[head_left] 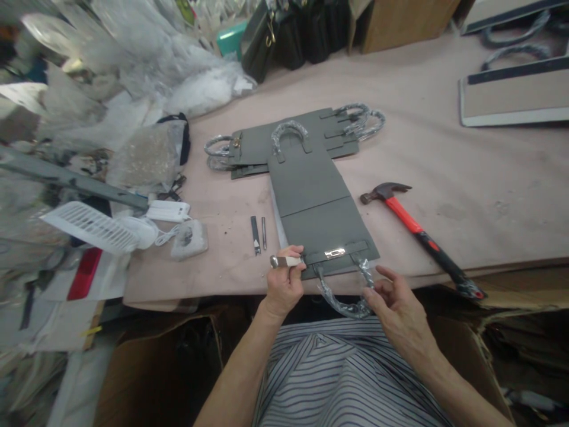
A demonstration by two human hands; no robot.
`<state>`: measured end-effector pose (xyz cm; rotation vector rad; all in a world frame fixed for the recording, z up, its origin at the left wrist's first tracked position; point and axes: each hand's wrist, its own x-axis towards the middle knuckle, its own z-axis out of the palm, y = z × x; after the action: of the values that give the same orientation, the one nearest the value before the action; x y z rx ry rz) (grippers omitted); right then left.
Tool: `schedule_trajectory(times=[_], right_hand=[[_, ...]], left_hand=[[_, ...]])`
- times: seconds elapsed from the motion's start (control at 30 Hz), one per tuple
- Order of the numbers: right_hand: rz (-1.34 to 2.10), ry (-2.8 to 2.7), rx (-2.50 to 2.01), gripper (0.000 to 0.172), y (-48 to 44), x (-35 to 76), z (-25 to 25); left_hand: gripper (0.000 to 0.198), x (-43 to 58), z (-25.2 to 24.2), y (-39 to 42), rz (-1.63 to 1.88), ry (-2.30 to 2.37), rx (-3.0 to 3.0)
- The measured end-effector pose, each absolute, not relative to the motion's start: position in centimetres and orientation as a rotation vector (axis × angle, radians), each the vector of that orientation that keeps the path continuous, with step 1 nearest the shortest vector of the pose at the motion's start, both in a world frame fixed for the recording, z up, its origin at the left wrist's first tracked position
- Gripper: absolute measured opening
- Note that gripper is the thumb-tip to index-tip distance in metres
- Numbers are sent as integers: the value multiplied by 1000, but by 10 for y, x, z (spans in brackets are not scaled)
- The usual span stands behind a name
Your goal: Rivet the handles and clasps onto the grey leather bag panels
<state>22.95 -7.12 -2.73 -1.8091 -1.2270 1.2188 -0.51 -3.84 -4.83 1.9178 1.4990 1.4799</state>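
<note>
A grey bag panel (315, 190) lies before me, a plastic-wrapped handle at either end. Its near edge carries a strap with a shiny metal plate (335, 253). In my left hand (284, 287), closed at the panel's near left corner, is a short hand tool (284, 261) with a rounded metal end; its exact kind is unclear. My right hand (398, 305) has its fingers apart, the thumb touching or very close to the near wrapped handle (342, 305). To the right rests a claw hammer (411, 222) with a red and black grip.
More grey bag panels (253, 142) lie behind. Two slim tools (255, 234) are left of the panel. A small white fan (98, 225) and plastic-wrapped items (146, 154) crowd the left. Black bags (293, 32) and a cardboard box (404, 24) stand at the back.
</note>
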Motion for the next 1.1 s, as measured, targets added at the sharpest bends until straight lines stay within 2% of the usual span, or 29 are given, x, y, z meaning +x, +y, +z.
schedule_trajectory(times=[0.23,0.4,0.47,0.57,0.67,0.77,0.87,1.0,1.03,1.1], right_hand=[[1303,-1125,-1760,73,-73,229,-28],[1307,-1212,-1740,59,-82,225,-30],[1105,-1420,-1755,48,-82,228,-27],[597,-1763,-1689,33,-66,244,-22],[98,-1869,-1681,35,-35,275,-19],[-150,-1955,-1851,41,-6,307,-19],[-93,-2112,-2036,41,9,325,-21],[35,-2224,-2134,31,19,327,-17],[112,-2184,-2166,26,21,326,-15],[474,-1963,-2223,13,28,323,-8]], left_hand=[[8,0,-44,-36,1430,1496,1976],[8,2,-43,-36,1423,1512,2000],[7,2,-43,-35,1415,1489,2004],[6,0,-45,-34,1443,1472,1986],[6,-2,-47,-34,1453,1457,1984],[6,-3,-49,-35,1451,1457,1987],[6,-3,-50,-35,1441,1472,1994],[8,-2,-50,-34,1420,1450,2026],[8,-2,-50,-34,1411,1447,2032],[9,-3,-49,-33,1394,1451,2044]])
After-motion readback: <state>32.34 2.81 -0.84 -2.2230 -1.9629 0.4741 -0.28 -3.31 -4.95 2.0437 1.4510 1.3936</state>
